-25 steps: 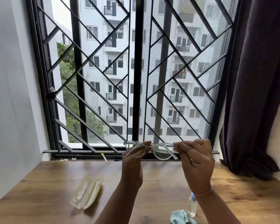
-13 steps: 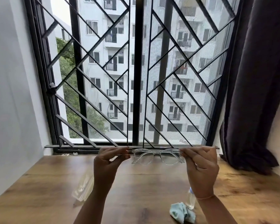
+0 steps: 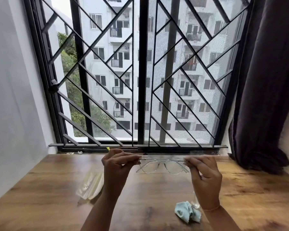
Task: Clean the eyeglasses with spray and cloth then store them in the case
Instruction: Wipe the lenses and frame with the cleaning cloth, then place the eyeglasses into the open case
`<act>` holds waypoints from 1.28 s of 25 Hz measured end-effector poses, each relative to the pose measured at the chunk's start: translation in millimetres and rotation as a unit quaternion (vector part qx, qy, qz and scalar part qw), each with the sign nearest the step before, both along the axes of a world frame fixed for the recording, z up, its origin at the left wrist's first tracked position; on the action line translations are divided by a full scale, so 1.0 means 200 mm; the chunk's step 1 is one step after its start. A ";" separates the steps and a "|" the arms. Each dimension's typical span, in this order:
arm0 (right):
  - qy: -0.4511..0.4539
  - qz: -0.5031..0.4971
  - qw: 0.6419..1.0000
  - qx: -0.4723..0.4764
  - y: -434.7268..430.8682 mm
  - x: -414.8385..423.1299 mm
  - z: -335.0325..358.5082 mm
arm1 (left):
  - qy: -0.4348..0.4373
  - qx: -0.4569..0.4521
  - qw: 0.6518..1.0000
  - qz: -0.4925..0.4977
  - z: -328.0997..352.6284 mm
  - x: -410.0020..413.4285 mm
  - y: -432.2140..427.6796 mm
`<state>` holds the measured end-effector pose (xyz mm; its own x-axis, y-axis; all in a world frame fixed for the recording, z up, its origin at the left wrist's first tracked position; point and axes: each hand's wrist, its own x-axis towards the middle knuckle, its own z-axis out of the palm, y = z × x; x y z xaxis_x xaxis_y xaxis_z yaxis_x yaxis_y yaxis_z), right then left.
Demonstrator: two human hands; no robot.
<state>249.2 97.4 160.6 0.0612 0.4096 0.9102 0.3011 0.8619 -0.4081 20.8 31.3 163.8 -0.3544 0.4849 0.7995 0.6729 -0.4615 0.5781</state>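
Observation:
Clear-framed eyeglasses point(image 3: 162, 166) hang level in the air above the wooden table point(image 3: 148, 190), lenses facing down and toward me. My left hand point(image 3: 118, 165) pinches the frame's left end and my right hand point(image 3: 204, 174) pinches its right end. A crumpled light-blue cloth point(image 3: 186, 212) lies on the table under my right wrist. Beside it stands the small clear spray bottle point(image 3: 196, 201), mostly hidden behind my right forearm. A pale translucent glasses case point(image 3: 90, 185) lies on the table left of my left forearm; I cannot tell whether it is open.
A window with a black diagonal grille point(image 3: 140, 80) rises behind the table's far edge. A dark curtain point(image 3: 265, 80) hangs at the right, its hem resting by the table's back right corner. A white wall point(image 3: 15, 97) bounds the left side.
The glasses came down from window-sill height to just above the table. My left hand shifted from the bridge to the frame's left end, so both hands now hold the ends.

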 end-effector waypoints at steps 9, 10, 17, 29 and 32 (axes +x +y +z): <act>-0.017 0.084 0.994 -0.069 0.07 0.00 -0.07 | -0.019 0.020 1.000 0.002 -0.04 0.01 0.06; -0.017 0.095 0.993 -0.071 0.08 0.00 -0.07 | -0.022 0.017 1.000 0.002 -0.05 0.01 0.07; 0.009 0.075 0.996 -0.055 0.15 -0.02 -0.11 | -0.034 -0.017 0.999 -0.004 -0.11 0.00 0.13; 0.039 0.059 0.994 -0.084 0.22 -0.09 -0.23 | -0.107 -0.285 0.923 0.237 -0.43 -0.36 -0.06; 0.039 0.062 0.993 -0.094 0.23 -0.09 -0.28 | -0.124 -0.355 0.888 0.266 -0.58 -0.46 -0.14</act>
